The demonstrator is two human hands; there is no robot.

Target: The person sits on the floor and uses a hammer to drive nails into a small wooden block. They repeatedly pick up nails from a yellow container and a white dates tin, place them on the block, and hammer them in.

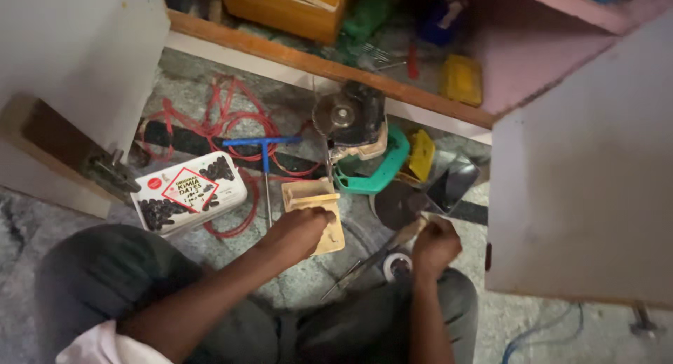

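Observation:
My left hand rests on a small pale wooden block lying on the stone floor, fingers curled over its lower part. My right hand is closed around a flat tool with a pale handle, whose metal end points down-left toward the floor. Just beyond the right hand lies a dark round cutting disc. An angle grinder with a disc sits behind the block.
A white rectangular box lies to the left, over a red cable. A blue T-handle wrench, a green handle, a yellow piece and a tape roll are nearby. Open cabinet doors flank both sides.

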